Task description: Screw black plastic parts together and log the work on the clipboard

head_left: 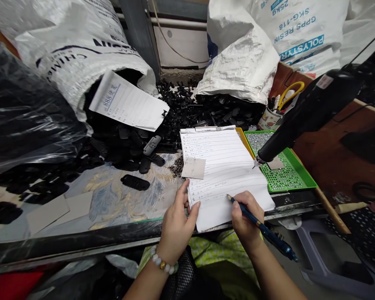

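A lined paper pad (212, 212) covered with handwritten rows lies tilted on a clipboard, its metal clip (208, 129) at the far end. My right hand (247, 214) is closed around a dark blue pen (268, 235), whose tip touches the lower part of the page. At the pad's lower left edge is my left hand (178, 212), thumb over the paper and fingers curled along the side; some fingertips are hidden. A small grey card (193, 168) with writing rests on the page. Above the pad hangs a black electric screwdriver (287, 121), its bit pointing down.
A green tray (300, 171) of small metal pieces is right of the pad, partly over a yellow tray (244, 141). Black plastic parts (187, 104) spill from white sacks (237, 54). A notepad (128, 102), grey cards (61, 210) and a cup with scissors (268, 118) are nearby.
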Motion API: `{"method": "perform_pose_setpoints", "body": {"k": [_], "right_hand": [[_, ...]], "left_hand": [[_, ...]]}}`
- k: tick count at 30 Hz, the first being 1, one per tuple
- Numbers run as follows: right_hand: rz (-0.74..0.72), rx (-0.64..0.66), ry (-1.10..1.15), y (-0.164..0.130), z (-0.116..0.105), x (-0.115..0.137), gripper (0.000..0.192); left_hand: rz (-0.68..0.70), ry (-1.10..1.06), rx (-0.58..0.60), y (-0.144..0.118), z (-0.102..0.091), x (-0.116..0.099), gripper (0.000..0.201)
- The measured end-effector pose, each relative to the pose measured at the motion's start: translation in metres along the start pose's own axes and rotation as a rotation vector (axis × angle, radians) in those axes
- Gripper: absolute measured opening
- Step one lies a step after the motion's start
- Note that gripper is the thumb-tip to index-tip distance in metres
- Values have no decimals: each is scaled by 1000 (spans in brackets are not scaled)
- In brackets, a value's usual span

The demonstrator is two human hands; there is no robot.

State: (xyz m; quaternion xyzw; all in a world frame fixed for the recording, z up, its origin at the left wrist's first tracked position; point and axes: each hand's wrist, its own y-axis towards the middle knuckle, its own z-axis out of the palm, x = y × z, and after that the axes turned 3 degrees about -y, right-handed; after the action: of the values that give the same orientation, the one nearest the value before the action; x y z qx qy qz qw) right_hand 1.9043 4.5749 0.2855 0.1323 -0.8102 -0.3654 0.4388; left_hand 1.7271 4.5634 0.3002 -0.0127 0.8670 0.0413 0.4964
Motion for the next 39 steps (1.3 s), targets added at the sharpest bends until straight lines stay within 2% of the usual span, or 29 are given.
{"method": "perform_pose_setpoints", "body": {"k": [13,39], "right_hand": [[-9,17,-2,3,-1,3,8],[0,-15,8,2,0,2,9]], "left_hand": [[-31,-11,28,-1,0,2,56],[-9,-5,20,0,0,3,56]]}}
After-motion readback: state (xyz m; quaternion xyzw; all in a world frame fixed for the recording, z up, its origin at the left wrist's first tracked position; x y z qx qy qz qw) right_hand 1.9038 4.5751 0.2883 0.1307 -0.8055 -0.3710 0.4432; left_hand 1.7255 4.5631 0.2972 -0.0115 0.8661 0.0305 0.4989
